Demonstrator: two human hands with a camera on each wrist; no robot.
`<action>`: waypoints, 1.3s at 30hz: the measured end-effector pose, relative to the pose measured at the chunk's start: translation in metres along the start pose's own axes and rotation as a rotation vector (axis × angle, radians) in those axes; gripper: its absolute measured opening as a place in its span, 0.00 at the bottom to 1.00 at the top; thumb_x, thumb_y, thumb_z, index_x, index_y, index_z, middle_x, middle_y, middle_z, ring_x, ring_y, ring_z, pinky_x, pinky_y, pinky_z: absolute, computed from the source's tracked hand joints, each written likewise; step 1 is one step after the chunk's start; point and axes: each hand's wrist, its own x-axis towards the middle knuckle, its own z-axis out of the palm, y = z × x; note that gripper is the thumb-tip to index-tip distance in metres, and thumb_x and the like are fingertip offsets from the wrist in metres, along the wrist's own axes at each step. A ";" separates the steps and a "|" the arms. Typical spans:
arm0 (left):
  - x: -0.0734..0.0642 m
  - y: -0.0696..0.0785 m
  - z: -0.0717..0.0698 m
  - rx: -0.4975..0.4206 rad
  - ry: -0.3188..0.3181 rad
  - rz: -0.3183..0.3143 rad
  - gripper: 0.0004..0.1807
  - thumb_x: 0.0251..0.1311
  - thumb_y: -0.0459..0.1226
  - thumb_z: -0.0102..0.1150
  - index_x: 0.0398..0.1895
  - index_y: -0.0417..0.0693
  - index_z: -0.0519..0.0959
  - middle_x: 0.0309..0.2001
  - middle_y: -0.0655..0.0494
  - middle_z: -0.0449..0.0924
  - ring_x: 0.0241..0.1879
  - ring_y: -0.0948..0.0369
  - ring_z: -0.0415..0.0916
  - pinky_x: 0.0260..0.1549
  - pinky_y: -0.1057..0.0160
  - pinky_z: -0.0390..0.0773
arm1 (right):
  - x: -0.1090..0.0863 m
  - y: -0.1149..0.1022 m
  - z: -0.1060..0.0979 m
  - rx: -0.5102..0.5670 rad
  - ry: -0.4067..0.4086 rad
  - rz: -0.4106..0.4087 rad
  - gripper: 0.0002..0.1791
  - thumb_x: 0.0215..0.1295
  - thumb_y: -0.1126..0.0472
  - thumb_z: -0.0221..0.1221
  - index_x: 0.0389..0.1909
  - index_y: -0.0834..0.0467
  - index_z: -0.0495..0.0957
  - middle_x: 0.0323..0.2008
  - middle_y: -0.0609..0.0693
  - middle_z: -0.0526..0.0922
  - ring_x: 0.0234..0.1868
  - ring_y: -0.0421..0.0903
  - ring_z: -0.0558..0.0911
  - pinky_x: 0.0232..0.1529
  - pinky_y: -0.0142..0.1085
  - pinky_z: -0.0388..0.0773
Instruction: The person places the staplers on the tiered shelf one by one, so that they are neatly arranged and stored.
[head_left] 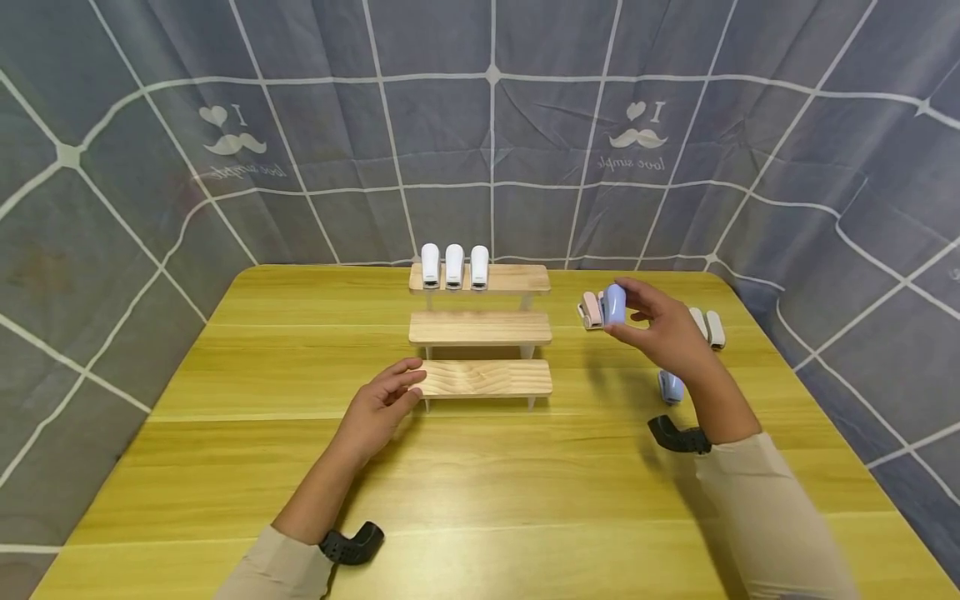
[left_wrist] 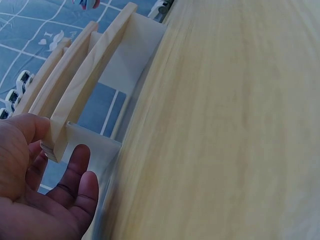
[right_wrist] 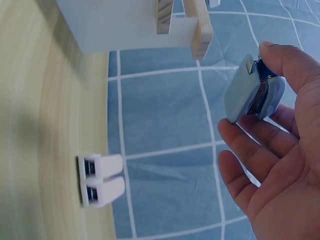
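My right hand [head_left: 663,329] holds a blue mini stapler [right_wrist: 250,90] between thumb and fingertips, raised above the table at the right of the stand. In the right wrist view the other fingers spread below the stapler. My left hand [head_left: 378,408] pinches the left end of the lowest tier of a three-step wooden stand [head_left: 480,379]; in the left wrist view the thumb side lies against the board's end, two fingers extended below. Three white mini staplers [head_left: 454,267] stand side by side on the left of the top tier.
Pink mini staplers [head_left: 591,309] lie on the table just beyond the held one. Further right, partly behind my right hand, are two white staplers [head_left: 715,329], with another blue stapler [head_left: 671,387] nearer me. A grey gridded curtain [head_left: 525,142] surrounds the wooden table [head_left: 480,517].
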 end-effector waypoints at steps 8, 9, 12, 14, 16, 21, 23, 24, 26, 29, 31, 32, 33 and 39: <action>0.000 0.000 0.000 -0.001 0.001 -0.005 0.18 0.72 0.38 0.56 0.61 0.43 0.79 0.69 0.59 0.68 0.67 0.54 0.65 0.58 0.51 0.70 | 0.011 -0.003 0.015 0.035 -0.007 -0.042 0.39 0.65 0.62 0.67 0.74 0.61 0.61 0.62 0.63 0.75 0.61 0.61 0.73 0.59 0.56 0.69; 0.000 0.000 0.000 -0.001 0.002 -0.006 0.18 0.72 0.38 0.56 0.61 0.43 0.79 0.69 0.59 0.68 0.67 0.54 0.65 0.58 0.51 0.70 | 0.013 -0.003 0.017 0.042 -0.010 -0.041 0.39 0.65 0.61 0.67 0.74 0.60 0.62 0.61 0.63 0.75 0.61 0.60 0.74 0.58 0.55 0.69; 0.000 0.001 0.000 0.000 0.001 -0.007 0.18 0.72 0.38 0.56 0.61 0.43 0.79 0.69 0.59 0.68 0.67 0.54 0.65 0.57 0.51 0.71 | 0.016 -0.005 0.022 0.059 -0.019 -0.039 0.39 0.64 0.61 0.67 0.74 0.60 0.62 0.62 0.62 0.75 0.60 0.60 0.74 0.57 0.55 0.71; 0.000 0.001 0.000 0.001 0.002 -0.009 0.18 0.72 0.38 0.56 0.61 0.43 0.79 0.69 0.59 0.68 0.67 0.54 0.65 0.57 0.53 0.71 | 0.018 -0.006 0.025 0.069 -0.020 -0.036 0.39 0.64 0.61 0.67 0.74 0.59 0.62 0.62 0.62 0.75 0.59 0.59 0.75 0.55 0.54 0.72; 0.000 0.001 0.000 0.004 0.003 -0.010 0.18 0.72 0.38 0.56 0.61 0.43 0.79 0.69 0.60 0.68 0.67 0.55 0.65 0.56 0.54 0.72 | 0.021 -0.007 0.028 0.075 -0.016 -0.039 0.39 0.64 0.61 0.68 0.74 0.59 0.63 0.62 0.61 0.75 0.59 0.59 0.75 0.55 0.54 0.72; -0.001 0.001 0.000 0.014 0.010 -0.005 0.17 0.72 0.38 0.56 0.61 0.43 0.79 0.69 0.59 0.68 0.67 0.55 0.66 0.55 0.59 0.72 | 0.027 -0.014 0.034 0.088 -0.008 -0.065 0.38 0.62 0.61 0.69 0.72 0.58 0.65 0.60 0.60 0.77 0.59 0.57 0.76 0.55 0.54 0.72; -0.001 0.001 0.000 0.014 0.010 -0.001 0.17 0.72 0.38 0.56 0.61 0.43 0.79 0.69 0.59 0.68 0.67 0.54 0.66 0.55 0.59 0.72 | 0.030 -0.016 0.035 0.095 -0.013 -0.079 0.38 0.62 0.61 0.69 0.72 0.58 0.65 0.60 0.59 0.77 0.59 0.57 0.76 0.55 0.54 0.72; -0.001 0.001 0.000 0.014 0.012 0.000 0.17 0.72 0.38 0.56 0.61 0.43 0.79 0.69 0.59 0.68 0.67 0.54 0.66 0.55 0.59 0.72 | 0.032 -0.018 0.036 0.094 -0.016 -0.084 0.38 0.62 0.61 0.69 0.72 0.58 0.65 0.60 0.59 0.77 0.59 0.56 0.76 0.54 0.53 0.72; 0.000 0.000 0.000 0.009 0.011 -0.001 0.17 0.72 0.37 0.57 0.61 0.43 0.79 0.69 0.60 0.68 0.67 0.55 0.66 0.55 0.59 0.72 | 0.035 -0.021 0.038 0.086 -0.022 -0.089 0.39 0.62 0.59 0.69 0.72 0.58 0.65 0.60 0.58 0.77 0.59 0.55 0.76 0.53 0.52 0.72; 0.000 0.001 0.000 -0.001 0.007 0.000 0.18 0.72 0.37 0.57 0.61 0.43 0.79 0.69 0.60 0.68 0.67 0.55 0.65 0.55 0.62 0.72 | 0.039 -0.028 0.040 0.063 -0.025 -0.102 0.38 0.62 0.58 0.69 0.72 0.57 0.65 0.60 0.56 0.77 0.59 0.54 0.76 0.52 0.50 0.73; -0.001 0.001 0.000 -0.006 0.004 0.001 0.18 0.72 0.37 0.57 0.61 0.42 0.79 0.69 0.59 0.68 0.67 0.55 0.65 0.54 0.63 0.73 | 0.042 -0.032 0.042 0.051 -0.024 -0.112 0.38 0.62 0.58 0.69 0.72 0.57 0.66 0.60 0.56 0.78 0.60 0.53 0.76 0.53 0.49 0.73; -0.001 0.002 0.001 -0.008 0.003 0.002 0.18 0.72 0.37 0.57 0.61 0.42 0.79 0.69 0.59 0.68 0.67 0.54 0.65 0.54 0.63 0.73 | 0.044 -0.034 0.043 0.046 -0.023 -0.119 0.38 0.62 0.58 0.69 0.72 0.57 0.66 0.60 0.56 0.78 0.60 0.53 0.76 0.53 0.50 0.73; -0.001 0.002 0.001 -0.009 0.003 0.002 0.18 0.72 0.37 0.57 0.61 0.42 0.79 0.69 0.59 0.68 0.67 0.54 0.65 0.54 0.63 0.73 | 0.046 -0.036 0.044 0.043 -0.023 -0.123 0.38 0.62 0.58 0.70 0.72 0.57 0.66 0.60 0.55 0.78 0.60 0.53 0.76 0.53 0.50 0.73; -0.001 0.003 0.000 -0.013 0.006 0.002 0.18 0.72 0.37 0.57 0.61 0.41 0.79 0.69 0.59 0.68 0.66 0.54 0.66 0.53 0.65 0.73 | 0.059 -0.045 0.051 0.045 -0.021 -0.144 0.39 0.60 0.59 0.70 0.71 0.59 0.67 0.59 0.56 0.78 0.59 0.53 0.77 0.57 0.49 0.72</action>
